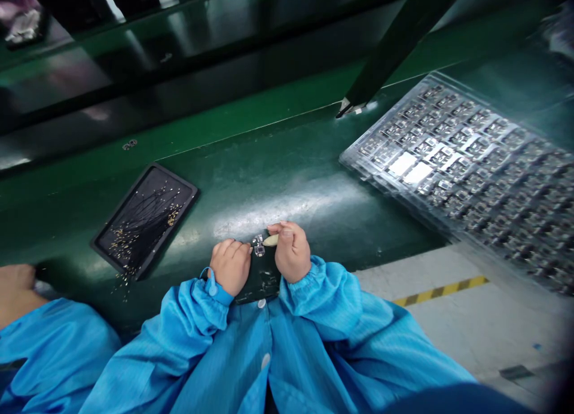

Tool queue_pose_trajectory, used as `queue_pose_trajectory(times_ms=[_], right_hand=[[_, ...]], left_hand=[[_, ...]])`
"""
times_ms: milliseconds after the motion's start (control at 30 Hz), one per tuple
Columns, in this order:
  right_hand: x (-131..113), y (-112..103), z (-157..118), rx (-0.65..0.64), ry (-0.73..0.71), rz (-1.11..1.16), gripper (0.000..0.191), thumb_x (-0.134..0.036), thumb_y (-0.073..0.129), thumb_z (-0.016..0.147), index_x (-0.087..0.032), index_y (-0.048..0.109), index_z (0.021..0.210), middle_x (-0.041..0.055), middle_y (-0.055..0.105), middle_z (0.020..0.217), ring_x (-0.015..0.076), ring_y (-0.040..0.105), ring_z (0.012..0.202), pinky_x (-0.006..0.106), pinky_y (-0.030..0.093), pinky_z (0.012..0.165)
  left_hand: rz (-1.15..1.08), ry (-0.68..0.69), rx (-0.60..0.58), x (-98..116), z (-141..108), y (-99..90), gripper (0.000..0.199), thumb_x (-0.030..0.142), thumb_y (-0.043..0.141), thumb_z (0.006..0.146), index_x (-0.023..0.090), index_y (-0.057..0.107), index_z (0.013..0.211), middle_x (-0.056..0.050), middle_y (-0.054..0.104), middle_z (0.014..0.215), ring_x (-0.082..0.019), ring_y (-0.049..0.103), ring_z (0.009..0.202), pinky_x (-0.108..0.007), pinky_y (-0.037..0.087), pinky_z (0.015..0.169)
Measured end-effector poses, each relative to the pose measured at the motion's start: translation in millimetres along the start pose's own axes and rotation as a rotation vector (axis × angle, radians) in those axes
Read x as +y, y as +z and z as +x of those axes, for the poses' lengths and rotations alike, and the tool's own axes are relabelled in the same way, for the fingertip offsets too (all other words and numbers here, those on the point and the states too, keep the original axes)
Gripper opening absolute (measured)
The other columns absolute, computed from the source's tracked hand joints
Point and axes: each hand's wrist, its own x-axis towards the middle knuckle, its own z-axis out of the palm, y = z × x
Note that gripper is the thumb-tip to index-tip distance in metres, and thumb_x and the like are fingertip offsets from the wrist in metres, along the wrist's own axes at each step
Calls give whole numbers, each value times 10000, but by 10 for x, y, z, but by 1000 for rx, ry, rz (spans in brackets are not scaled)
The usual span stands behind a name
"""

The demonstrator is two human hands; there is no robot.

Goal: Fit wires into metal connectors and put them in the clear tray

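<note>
while the right hand [292,251] has a closed grip on a pale tool [271,240], the left hand [230,265] pinches a shiny silvery part [259,246].

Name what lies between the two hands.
Between the left hand and the right hand, the head view shows a small metal part and the pale tool that the right hand holds.

Pretty open strip of green bench [269,180] between the dark tray [146,219] and the clear trays [470,180], though that slanted post [390,49] blocks the far side.
</note>
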Motion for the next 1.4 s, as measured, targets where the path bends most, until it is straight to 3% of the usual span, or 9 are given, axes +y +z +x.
queue_pose_trajectory(times_ms=[500,900,1233,1400], right_hand=[[-32,-5,8,-25,-22,-96,210,-337,331,847,-196,455,939,41,660,802,147,612,709,328,492,689],[-87,-37,16,-119,-174,-219,207,-300,339,844,-205,514,898,32,659,789,149,602,787,294,478,736],[-322,55,143,-451,-454,-533,402,-339,255,867,-175,596,730,59,646,683,157,582,647,265,439,640],[-295,144,170,-508,-407,-515,406,-377,276,848,-169,587,691,73,634,653,176,576,637,287,428,636]], left_hand=[[6,10,-39,13,23,-30,194,226,407,818,201,598,792,-20,626,747,-160,531,792,-305,374,729],[14,30,-23,6,1,-11,171,220,417,812,199,586,806,-24,614,769,-165,521,797,-306,378,715],[4,34,-33,-10,-9,-10,200,224,396,805,187,591,777,-63,609,767,-193,529,809,-331,395,714],[5,61,-7,-19,-26,7,224,212,381,802,170,586,722,-63,607,719,-189,534,766,-316,400,684]])
